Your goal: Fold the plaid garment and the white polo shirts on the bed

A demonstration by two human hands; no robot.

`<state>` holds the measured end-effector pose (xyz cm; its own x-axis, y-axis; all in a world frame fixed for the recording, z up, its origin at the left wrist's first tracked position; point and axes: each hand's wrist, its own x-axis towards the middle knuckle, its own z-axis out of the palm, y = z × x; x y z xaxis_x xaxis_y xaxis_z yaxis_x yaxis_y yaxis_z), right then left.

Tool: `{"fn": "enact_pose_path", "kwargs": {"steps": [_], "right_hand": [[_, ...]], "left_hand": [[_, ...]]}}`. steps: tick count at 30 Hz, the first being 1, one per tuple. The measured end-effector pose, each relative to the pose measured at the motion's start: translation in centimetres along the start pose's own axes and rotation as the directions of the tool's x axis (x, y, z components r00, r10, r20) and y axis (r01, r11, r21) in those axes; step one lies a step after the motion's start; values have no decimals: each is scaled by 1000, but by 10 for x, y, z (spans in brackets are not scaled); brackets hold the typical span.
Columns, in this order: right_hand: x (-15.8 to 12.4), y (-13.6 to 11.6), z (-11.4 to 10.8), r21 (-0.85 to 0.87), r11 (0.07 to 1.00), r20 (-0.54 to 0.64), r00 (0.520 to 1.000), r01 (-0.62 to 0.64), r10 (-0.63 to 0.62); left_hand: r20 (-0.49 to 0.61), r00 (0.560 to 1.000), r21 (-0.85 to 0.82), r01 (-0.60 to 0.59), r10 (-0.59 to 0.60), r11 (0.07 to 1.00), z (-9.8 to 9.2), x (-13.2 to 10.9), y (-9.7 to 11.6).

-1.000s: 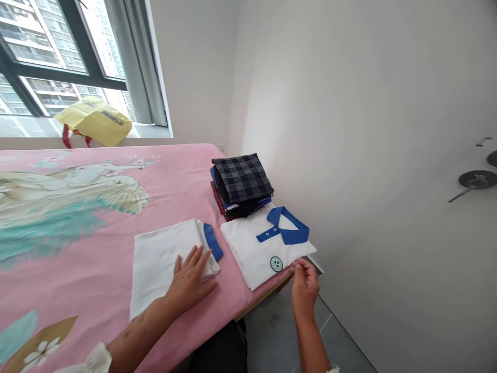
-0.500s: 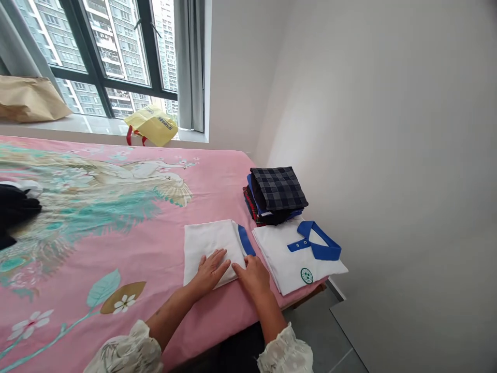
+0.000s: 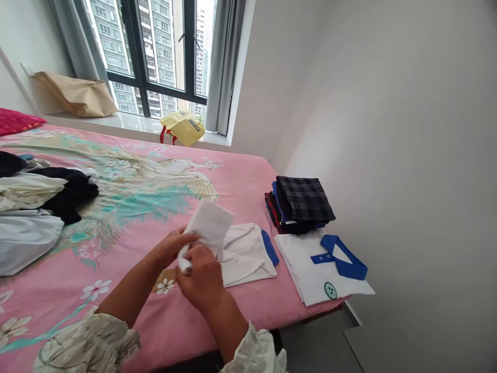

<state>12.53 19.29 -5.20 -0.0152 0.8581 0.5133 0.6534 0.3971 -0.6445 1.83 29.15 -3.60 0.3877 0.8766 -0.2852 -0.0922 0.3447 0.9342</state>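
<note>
A white garment with a blue band (image 3: 248,256) lies partly on the bed, its blue edge to the right. Its left end is lifted off the sheet and bunched between my hands. My left hand (image 3: 173,247) is closed on the raised cloth from the left. Close beside it, my right hand (image 3: 202,274) is also closed on the cloth, lower and nearer to me. A folded white polo shirt (image 3: 306,264) with a blue collar and a round green badge lies to the right, at the bed's edge.
Behind the polo shirt stands a stack of folded clothes (image 3: 305,202), dark checked cloth on top. A loose heap of clothes (image 3: 46,197) lies at the left on the pink flowered bedsheet (image 3: 248,171). A yellow bag (image 3: 184,127) and a brown paper bag (image 3: 81,96) rest by the window.
My hands have gone from lying flat on the folded white garment to lifting its left end and gripping it. The view has turned left, showing more of the clothes heap.
</note>
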Motion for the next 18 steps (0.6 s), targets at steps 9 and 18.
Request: {"fn": "enact_pose_path", "kwargs": {"steps": [9, 18], "right_hand": [[-50, 31, 19, 83, 972, 157, 966, -219, 204], [-16, 59, 40, 75, 791, 325, 765, -607, 556]], "left_hand": [[-551, 834, 126, 47, 30, 991, -132, -32, -72], [-138, 876, 785, -188, 462, 590, -78, -41, -99]]}}
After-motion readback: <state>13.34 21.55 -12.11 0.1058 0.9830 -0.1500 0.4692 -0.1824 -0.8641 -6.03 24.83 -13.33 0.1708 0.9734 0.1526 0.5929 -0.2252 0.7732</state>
